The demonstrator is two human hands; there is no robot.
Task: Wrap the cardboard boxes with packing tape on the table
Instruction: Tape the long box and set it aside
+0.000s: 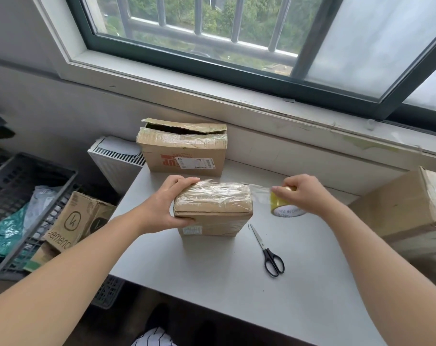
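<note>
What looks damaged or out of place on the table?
The rear cardboard box looks damaged: its top flap is torn and gapes open, showing the dark inside. Nothing else on the table stands out.

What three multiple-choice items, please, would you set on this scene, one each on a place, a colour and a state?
1. Where do the scissors lie?
A. On the windowsill.
B. On the table, right of the taped box.
C. In the crate.
2. What colour are their handles?
A. Red.
B. Blue.
C. Black.
3. How is the tape?
A. Cut off.
B. Stretched from roll to box.
C. Not pulled out.
Key: B, beside that box; C, both loops are black; B, a clear strip joins the roll in the right hand to the box.
</note>
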